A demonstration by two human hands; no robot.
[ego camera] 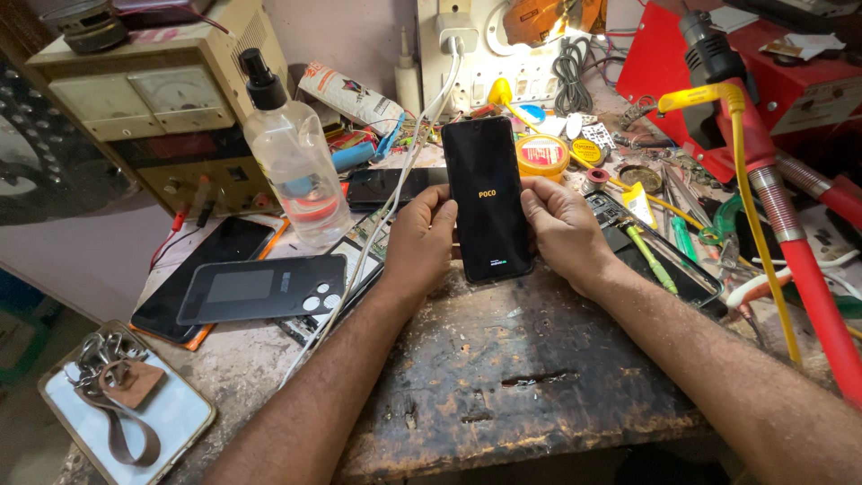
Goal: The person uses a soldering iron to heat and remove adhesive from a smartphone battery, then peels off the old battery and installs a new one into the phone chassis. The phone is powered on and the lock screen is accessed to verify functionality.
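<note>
Both of our hands were closed on one black smartphone [486, 199], which we held between them just above the scarred, dark worktop [503, 377]. The left hand [420, 241] gripped the left long edge, thumb curled onto the front glass near the middle; the right hand [561, 229] held the right long edge, thumb likewise resting on the screen's border. Neither hand was nearer than the other, since both were in contact. The phone's long axis ran away from us, roughly up the view, leaning a little to the left at the top. Its screen faced us, lit only by small marks (a start-up display, we judged), with the lower short edge closest to our wrists and the top edge pointing toward the white socket board [485, 54] at the back. A white cable [395, 193] trailed down past the left hand; whether it reached the phone, we could not tell. To the left stood a clear spray bottle [292, 162], and a dark phone back cover [262, 288] lay flat beside another handset. A green screwdriver [651, 259] lay just right of the right hand.
</note>
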